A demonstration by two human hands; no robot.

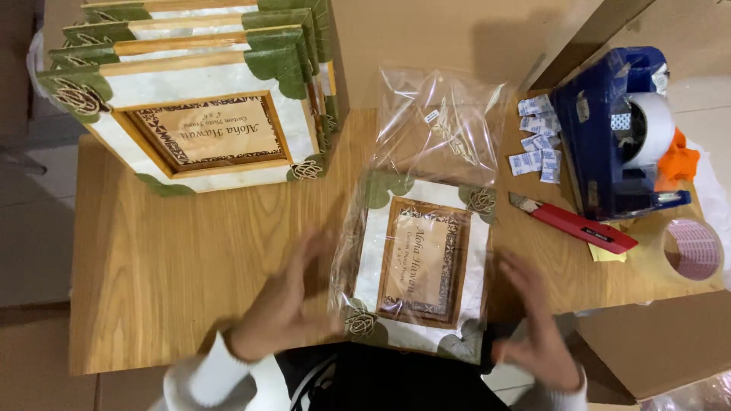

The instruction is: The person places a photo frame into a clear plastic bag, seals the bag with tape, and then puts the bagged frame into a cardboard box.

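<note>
Frame (422, 262): lies flat on the counter (167, 259) right in front of me, white with a wood border and green leaf corners, most of it inside a clear bag (438, 129).
Progress: I judge the frame is nearly bagged; its near edge sticks out at the mouth and the mouth is unsealed.
Left hand (285, 301): my fingers are spread apart at the bag's left edge, blurred, clamped on nothing I can see.
Right hand (533, 323): fingers loosely apart beside the bag's right edge.
Stack (198, 99): unbagged frames of the same kind, far left.
Packets (535, 141): small white-and-blue sachets, far right.
Dispenser (609, 129): blue, beside the packets.
Knife (571, 223): red, near the dispenser.
Tape roll (691, 249): at the right edge.
</note>
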